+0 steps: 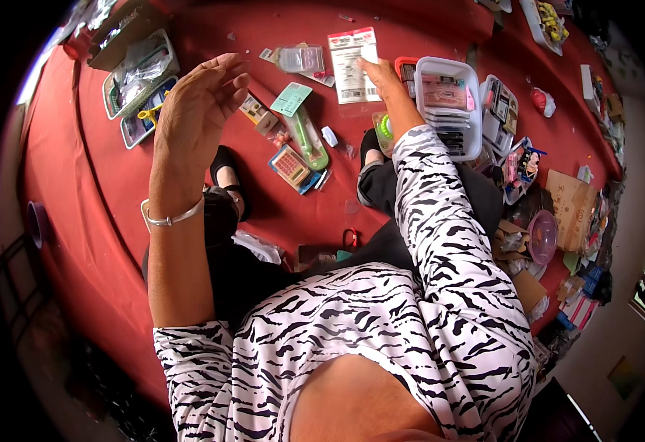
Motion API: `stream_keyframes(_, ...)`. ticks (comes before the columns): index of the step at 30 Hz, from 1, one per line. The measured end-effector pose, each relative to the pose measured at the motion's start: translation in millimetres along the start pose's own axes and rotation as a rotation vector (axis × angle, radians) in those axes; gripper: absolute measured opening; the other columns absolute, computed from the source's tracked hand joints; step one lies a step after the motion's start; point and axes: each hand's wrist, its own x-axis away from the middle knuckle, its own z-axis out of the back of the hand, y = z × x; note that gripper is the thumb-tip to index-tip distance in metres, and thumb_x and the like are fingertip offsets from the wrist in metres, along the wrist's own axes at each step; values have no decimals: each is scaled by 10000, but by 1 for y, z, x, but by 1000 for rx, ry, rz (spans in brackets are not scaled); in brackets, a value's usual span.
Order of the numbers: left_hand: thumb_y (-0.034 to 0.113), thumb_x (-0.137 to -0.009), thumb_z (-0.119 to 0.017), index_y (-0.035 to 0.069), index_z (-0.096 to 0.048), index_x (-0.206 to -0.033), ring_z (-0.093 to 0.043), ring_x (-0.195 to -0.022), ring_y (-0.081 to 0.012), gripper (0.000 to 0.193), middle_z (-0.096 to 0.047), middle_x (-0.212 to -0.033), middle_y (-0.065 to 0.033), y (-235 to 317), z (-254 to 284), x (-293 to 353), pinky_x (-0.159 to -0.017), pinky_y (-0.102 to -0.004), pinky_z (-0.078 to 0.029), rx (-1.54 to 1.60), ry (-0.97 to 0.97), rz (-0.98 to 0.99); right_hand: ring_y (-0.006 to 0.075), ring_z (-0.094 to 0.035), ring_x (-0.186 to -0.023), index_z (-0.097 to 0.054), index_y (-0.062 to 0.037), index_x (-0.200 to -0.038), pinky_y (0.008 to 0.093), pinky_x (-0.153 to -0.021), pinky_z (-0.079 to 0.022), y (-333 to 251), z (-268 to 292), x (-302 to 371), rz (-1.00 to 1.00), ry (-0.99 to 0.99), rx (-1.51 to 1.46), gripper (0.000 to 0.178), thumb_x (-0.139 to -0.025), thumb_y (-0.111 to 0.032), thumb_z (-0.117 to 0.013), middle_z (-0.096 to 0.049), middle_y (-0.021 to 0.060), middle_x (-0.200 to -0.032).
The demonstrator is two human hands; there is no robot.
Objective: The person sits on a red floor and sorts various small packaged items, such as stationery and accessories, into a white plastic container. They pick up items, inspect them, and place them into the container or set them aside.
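My right hand (383,75) holds a flat white packet (350,65) with a red top edge and dark print, pinched at its right side over the red sheet. Raised at the left, my left hand (203,99) has loosely bent fingers that are apart, with nothing in them. A silver bangle (176,214) circles that wrist. Between my hands lie a green packaged item (304,132) on a card, a carded calculator-like item (291,168), a small box (259,114) and a clear plastic case (299,59). Close to my right wrist is a bright green coiled ring (386,126).
Beside my right forearm stands a white plastic box (472,110) of packaged goods, with another filled tray (510,114) next to it. Filled baskets (166,51) stand far left. Cardboard (569,202) and a pink bowl (543,237) lie at the right. Red-handled scissors (349,237) are near my lap.
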Motion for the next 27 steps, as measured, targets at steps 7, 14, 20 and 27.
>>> stream_keyframes(7,116,-873,-485,-39,-538,-1047,-561,-888,-168,239,-581,-1016,-118,3,6,3,-781,-264,-465,97,-65,13,248,-631,-832,-544,43,-1050,423,-737,-532,54,-109,29,-223,-492,-691,313,-762,-57,-612,-627,148,-938)
stream_keyframes(14,100,-867,-486,-31,-536,-1041,-554,-927,-180,224,-568,-1048,-124,0,13,7,-793,-274,-461,113,-80,15,246,-622,-750,-581,39,-980,370,-661,-493,142,-200,71,-275,-382,-411,237,-787,-96,-556,-634,125,-901)
stream_keyframes(20,109,-867,-487,-18,-522,-1051,-547,-858,-149,226,-560,-1028,-109,3,3,13,-745,-252,-463,50,-30,67,335,-512,-957,-494,-46,-967,445,-739,-448,141,-133,81,32,310,845,241,-767,-176,-527,-499,154,-1005)
stream_keyframes(27,116,-864,-487,-20,-508,-1033,-536,-815,-132,218,-554,-985,-105,-4,-7,12,-705,-234,-461,-14,-21,109,271,-522,-960,-543,-53,-978,384,-745,-451,178,-100,74,177,228,1261,206,-832,-161,-445,-524,121,-1014)
